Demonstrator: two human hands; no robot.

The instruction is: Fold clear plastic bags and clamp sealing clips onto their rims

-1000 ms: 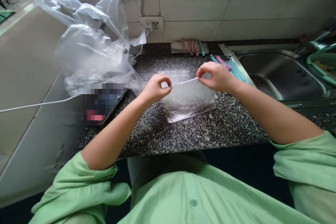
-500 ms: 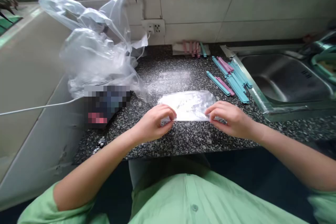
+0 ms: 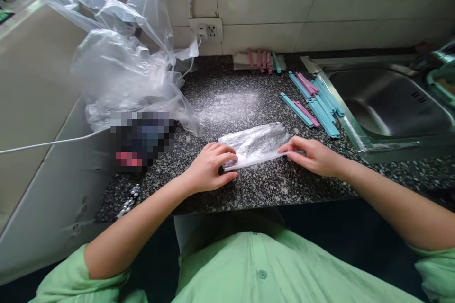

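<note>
A clear plastic bag, folded flat and wrinkled, lies slantwise on the speckled counter. My right hand pinches its near right corner between thumb and fingers, where the edge is drawn out. At the other end, my left hand rests curved fingertips on the bag. The left thumb stands apart from those fingers, below the bag's near edge. To the right of the bag lie loose sealing clips, blue ones and pink ones.
A large crumpled plastic bag fills the back left. In front of it sits a blurred-out dark device beside a white cable. More clips lie by the wall. A metal sink is at the right, and a beaded string lies near the left edge.
The bag has turned aslant, its right end now farther from me, and looks narrower. My left fingers and thumb have spread apart. The right hand has shifted slightly away from me.
</note>
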